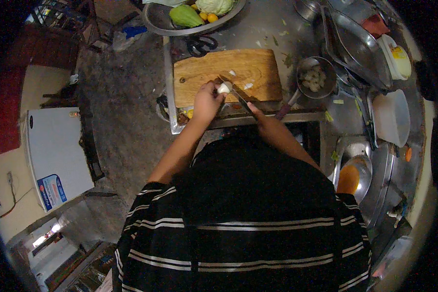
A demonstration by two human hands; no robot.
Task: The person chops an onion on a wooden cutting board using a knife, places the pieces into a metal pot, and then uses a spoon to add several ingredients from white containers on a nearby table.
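Over the near edge of a wooden cutting board (226, 65), my left hand (207, 99) pinches a small white peeled piece (225, 87), perhaps an onion or a garlic bulb. A kitchen knife (240, 98) is gripped by its dark handle in my right hand (265, 120). Its blade points up and to the left, and lies against or very close to the right side of the white piece. Small white scraps (248, 86) are scattered on the board beyond the blade. Where the blade meets the piece is too small to make out.
A metal basin (157, 27) of vegetables stands beyond the board, with black-handled scissors (201, 45) between them. At right are a small pan (316, 77) holding pale pieces, a large wok (365, 51), a plastic tub (392, 116) and a sink (377, 189) with a metal bowl.
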